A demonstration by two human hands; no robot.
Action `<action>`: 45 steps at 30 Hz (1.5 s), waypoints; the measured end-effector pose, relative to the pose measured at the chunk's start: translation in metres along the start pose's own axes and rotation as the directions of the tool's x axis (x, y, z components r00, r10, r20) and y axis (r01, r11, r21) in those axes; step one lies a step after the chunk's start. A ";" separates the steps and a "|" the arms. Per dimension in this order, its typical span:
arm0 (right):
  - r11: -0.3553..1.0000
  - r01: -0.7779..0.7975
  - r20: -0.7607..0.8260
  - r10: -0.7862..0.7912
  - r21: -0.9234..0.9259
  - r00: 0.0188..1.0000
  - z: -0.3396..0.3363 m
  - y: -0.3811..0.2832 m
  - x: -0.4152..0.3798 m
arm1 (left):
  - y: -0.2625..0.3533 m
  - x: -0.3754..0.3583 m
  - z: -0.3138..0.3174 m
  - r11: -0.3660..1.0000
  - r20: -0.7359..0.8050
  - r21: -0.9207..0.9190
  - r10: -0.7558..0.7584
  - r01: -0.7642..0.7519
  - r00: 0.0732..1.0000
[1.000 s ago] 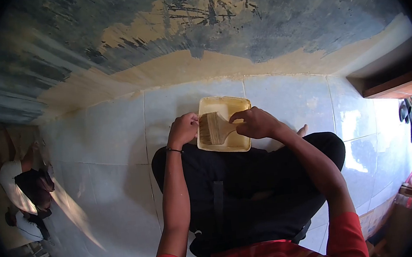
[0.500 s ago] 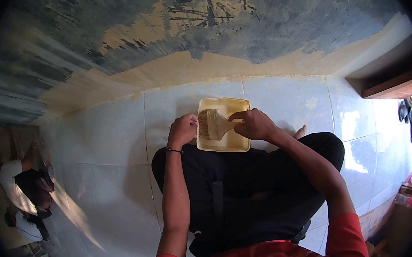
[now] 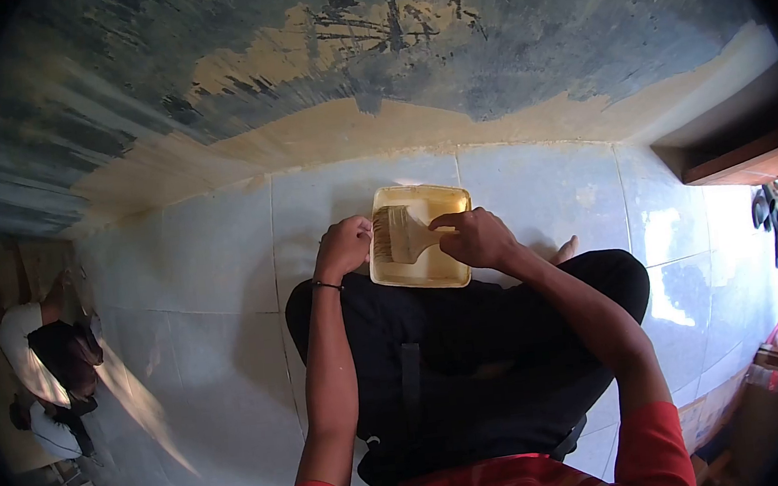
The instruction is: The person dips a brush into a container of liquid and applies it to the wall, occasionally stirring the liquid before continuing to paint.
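Note:
A wide paintbrush (image 3: 400,234) lies over a shallow yellowish tray (image 3: 425,280), its bristles pointing left. My right hand (image 3: 476,237) is closed around the brush's handle at the tray's right side. At the left rim, my left hand (image 3: 345,245) has its fingers curled against the tray's edge and grips it. The tray is just in front of my crossed legs. Some cream-coloured liquid or residue seems to coat its inside, though the depth cannot be made out.
Ahead rises a wall (image 3: 503,63) with patchy dark grey and tan paint. Pale tiles (image 3: 184,253) cover the floor. Two people (image 3: 35,361) sit at the far left. A wooden ledge (image 3: 746,162) juts out at the right, and a plastic bottle (image 3: 766,379) is at the lower right.
The brush has shifted very slightly left in the tray along with my right hand. My left hand stays at the rim.

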State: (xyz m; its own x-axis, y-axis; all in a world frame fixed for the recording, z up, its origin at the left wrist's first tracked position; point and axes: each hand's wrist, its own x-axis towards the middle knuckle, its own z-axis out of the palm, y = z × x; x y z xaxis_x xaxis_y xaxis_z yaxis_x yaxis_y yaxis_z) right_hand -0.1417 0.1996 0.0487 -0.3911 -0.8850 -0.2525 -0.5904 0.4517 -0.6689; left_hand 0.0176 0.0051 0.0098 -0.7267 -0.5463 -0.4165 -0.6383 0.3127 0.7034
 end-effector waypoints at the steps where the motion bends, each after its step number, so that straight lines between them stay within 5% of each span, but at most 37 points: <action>1: 1.000 0.005 -0.015 -0.005 0.004 1.000 0.002 0.001 0.000 | -0.001 0.001 0.000 1.000 0.001 0.008 -0.003 0.003 1.000; 26: 0.998 0.015 0.089 -0.021 0.065 0.996 -0.013 0.005 0.000 | 0.002 -0.001 -0.001 1.000 0.000 0.007 0.018 -0.018 1.000; 31: 0.998 0.016 -0.073 -0.011 0.065 0.997 -0.012 0.014 0.002 | -0.002 0.000 0.000 0.999 0.008 -0.023 0.042 -0.042 0.999; 38: 0.992 0.031 -0.023 -0.029 0.122 0.999 0.005 0.010 -0.003 | -0.003 0.001 -0.001 0.999 0.014 -0.017 0.034 -0.033 0.999; 45: 0.964 0.189 0.010 -0.194 0.188 0.981 0.011 0.014 -0.004 | -0.004 0.004 -0.002 1.000 0.033 -0.003 0.016 -0.016 0.999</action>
State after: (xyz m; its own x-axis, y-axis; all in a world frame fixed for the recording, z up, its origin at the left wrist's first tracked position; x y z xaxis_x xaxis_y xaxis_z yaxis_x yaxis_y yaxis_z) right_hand -0.1411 0.2083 0.0328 -0.2619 -0.9570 -0.1250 -0.5105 0.2473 -0.8236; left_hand 0.0178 0.0000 0.0070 -0.7445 -0.5156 -0.4241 -0.6261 0.3188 0.7116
